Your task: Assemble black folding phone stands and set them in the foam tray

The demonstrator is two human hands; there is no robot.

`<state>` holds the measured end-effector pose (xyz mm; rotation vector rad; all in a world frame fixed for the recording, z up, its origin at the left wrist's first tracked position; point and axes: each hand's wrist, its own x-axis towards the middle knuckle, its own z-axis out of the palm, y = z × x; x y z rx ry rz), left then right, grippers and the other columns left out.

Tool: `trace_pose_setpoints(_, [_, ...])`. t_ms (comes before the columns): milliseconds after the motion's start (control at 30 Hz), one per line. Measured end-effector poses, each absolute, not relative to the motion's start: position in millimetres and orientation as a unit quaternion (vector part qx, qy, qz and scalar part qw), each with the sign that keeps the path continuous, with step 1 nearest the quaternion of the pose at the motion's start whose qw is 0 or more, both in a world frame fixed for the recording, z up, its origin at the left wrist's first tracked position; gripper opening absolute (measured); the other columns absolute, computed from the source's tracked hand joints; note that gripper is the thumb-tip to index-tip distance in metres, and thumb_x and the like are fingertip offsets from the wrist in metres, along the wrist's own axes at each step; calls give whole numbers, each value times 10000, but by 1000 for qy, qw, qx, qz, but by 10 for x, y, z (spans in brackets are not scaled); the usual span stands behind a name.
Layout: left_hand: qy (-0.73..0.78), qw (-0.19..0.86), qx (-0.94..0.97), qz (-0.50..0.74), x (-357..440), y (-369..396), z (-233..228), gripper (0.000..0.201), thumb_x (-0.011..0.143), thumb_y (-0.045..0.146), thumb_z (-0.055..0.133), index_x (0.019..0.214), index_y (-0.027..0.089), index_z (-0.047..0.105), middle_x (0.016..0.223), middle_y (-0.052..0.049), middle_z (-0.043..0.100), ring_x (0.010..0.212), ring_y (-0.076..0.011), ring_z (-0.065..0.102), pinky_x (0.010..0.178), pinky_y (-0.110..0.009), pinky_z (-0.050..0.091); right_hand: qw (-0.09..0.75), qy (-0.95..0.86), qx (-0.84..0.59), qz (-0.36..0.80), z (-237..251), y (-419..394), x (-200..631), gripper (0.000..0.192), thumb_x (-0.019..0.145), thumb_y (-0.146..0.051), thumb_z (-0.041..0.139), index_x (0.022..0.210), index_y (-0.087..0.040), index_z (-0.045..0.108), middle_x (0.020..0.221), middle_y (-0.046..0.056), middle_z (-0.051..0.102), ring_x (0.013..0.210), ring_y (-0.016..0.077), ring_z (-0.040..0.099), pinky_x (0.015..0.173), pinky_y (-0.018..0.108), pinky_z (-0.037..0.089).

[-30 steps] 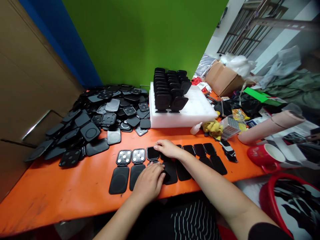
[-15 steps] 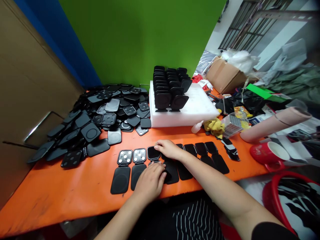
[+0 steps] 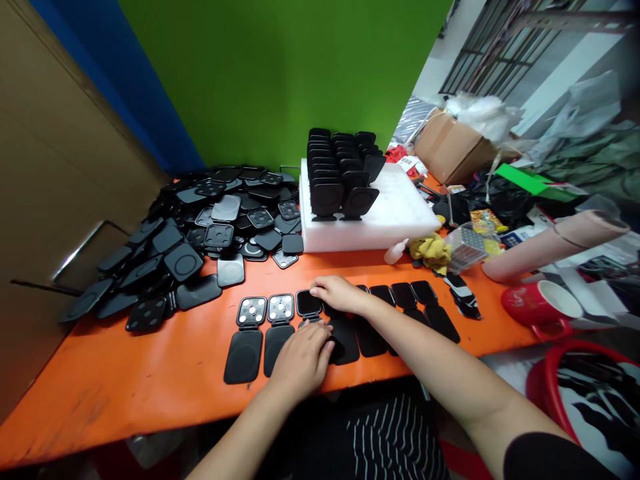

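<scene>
A row of black folding charging pads lies opened out along the front of the orange table. The two leftmost upper panels show pale round discs, while the others have dark faces. My left hand rests palm down over the lower panel of the third pad, fingers laid across it and thumb apart. Above it, my right hand has bent fingers pressed together, their tips on the dark upper panel of that same pad. My right forearm crosses over pads farther right and partly hides them.
At the left spreads a heap of black pads. Folded pads stand in rows on a white foam block. Rightward are a small bottle, a yellow cloth, a red mug, a pinkish roll and a red tub.
The view has shifted very slightly. Both hands keep nearly the same place on the third pad, and the row lies as before.
</scene>
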<state>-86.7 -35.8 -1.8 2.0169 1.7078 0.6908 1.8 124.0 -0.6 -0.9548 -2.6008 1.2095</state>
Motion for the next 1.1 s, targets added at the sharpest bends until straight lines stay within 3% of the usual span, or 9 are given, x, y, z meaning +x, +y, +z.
trace_pose_setpoints(367, [612, 207, 720, 256, -866, -360, -59, 215, 863, 231, 382, 1013, 214, 536, 1053, -49, 605, 1084, -199, 499, 960, -414, 381, 72, -891, -339, 293, 54, 1105, 7, 190, 843, -298, 491, 864, -169, 630, 876, 81, 589, 857, 191, 518, 748, 277, 353])
trace_pose_setpoints(567, [612, 221, 711, 266, -863, -368, -55, 220, 862, 234, 384, 1019, 213, 536, 1061, -55, 599, 1084, -201, 498, 982, -426, 350, 88, -909, -341, 221, 81, 1063, 106, 277, 866, -294, 436, 1075, -202, 592, 949, 82, 597, 895, 199, 523, 762, 284, 374])
trace_pose_setpoints(800, [615, 267, 678, 300, -905, -349, 1, 200, 857, 260, 403, 969, 231, 566, 1026, -46, 615, 1035, -208, 527, 938, -411, 380, 127, -876, -327, 332, 277, 837, 481, 262, 870, -225, 407, 1017, -227, 625, 967, 41, 640, 889, 177, 556, 794, 289, 391])
trace_pose_setpoints(1000, [650, 301, 605, 347, -963, -372, 41, 235, 877, 325, 382, 808, 192, 563, 766, -17, 638, 704, -149, 594, 630, -248, 471, 124, -835, -316, 433, 423, 486, 666, 176, 843, -280, 487, 899, -244, 650, 865, 14, 649, 805, 157, 572, 716, 249, 410])
trace_pose_setpoints(1100, [659, 310, 584, 358, -1007, -443, 64, 226, 871, 338, 404, 831, 192, 572, 779, -12, 643, 710, -144, 598, 631, -236, 471, 147, -821, -338, 437, 431, 437, 623, 144, 828, -263, 508, 846, -229, 646, 828, 16, 634, 788, 153, 566, 712, 247, 406])
